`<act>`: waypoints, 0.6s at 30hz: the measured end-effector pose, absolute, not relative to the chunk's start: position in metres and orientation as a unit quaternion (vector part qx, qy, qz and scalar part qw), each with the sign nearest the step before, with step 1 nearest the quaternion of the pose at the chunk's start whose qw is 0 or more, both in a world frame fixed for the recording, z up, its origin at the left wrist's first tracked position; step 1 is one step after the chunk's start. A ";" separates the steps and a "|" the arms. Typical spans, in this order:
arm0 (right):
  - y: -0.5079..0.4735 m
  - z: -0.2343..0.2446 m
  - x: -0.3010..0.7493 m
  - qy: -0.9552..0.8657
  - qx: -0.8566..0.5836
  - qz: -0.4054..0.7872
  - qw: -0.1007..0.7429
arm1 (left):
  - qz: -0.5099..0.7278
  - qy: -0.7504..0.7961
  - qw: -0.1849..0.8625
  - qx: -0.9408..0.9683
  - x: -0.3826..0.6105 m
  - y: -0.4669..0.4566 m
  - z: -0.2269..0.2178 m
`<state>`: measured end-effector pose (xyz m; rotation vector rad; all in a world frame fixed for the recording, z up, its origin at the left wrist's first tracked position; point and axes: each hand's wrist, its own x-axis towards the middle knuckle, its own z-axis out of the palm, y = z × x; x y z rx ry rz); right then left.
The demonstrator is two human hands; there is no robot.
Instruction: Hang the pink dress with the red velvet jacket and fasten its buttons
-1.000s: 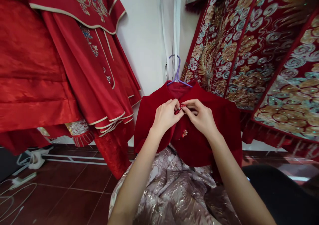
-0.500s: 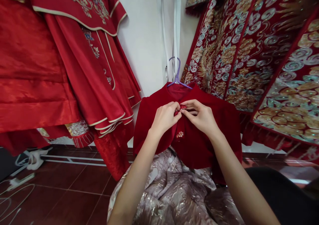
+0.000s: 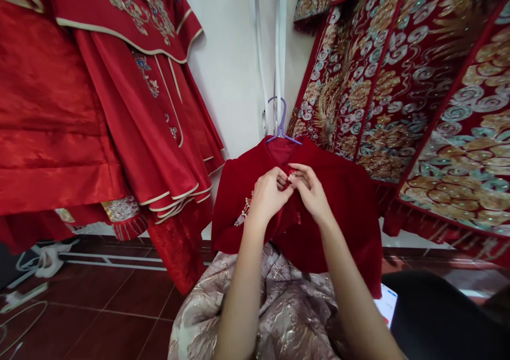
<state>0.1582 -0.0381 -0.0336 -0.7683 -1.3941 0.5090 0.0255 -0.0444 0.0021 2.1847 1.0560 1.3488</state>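
Observation:
A short dark-red velvet jacket hangs in front of me on a purple hanger. Just below the collar, my left hand is closed, its fingertips pinching the jacket's front edge. Close beside it, my right hand has thumb and forefinger together on a small red fastening with pearly beads. My fingers partly cover this fastening, so I cannot tell whether it is done up. A beaded ornament shows on the jacket's left side, partly behind my left hand.
Red gowns hang to the left, and a heavily embroidered garment to the right. Below the jacket lies shiny pinkish-grey fabric. At lower right are a black seat and a lit screen. White shoes and cables rest at left.
My right hand has shifted slightly left and its fingers are drawn in closer. The jacket's left front has turned, showing the beaded ornament. The lit screen has come into view.

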 end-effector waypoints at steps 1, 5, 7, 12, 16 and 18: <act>-0.043 -0.044 0.154 -0.588 -0.344 0.236 0.693 | 0.504 0.371 0.236 0.744 0.027 -0.048 -0.007; -0.069 -0.090 0.137 -0.550 -0.379 0.246 0.702 | 0.601 0.309 0.414 0.609 0.031 -0.062 -0.050; -0.076 -0.106 0.134 -0.570 -0.406 0.231 0.675 | 0.618 0.305 0.440 0.575 0.032 -0.064 -0.065; -0.076 -0.113 0.148 -0.567 -0.451 0.257 0.640 | 0.631 0.316 0.418 0.572 0.035 -0.063 -0.070; -0.092 -0.097 0.175 -0.549 -0.431 0.302 0.649 | 0.617 0.303 0.424 0.589 0.041 -0.068 -0.069; -0.107 -0.086 0.184 -0.513 -0.430 0.290 0.684 | 0.592 0.316 0.440 0.596 0.046 -0.068 -0.074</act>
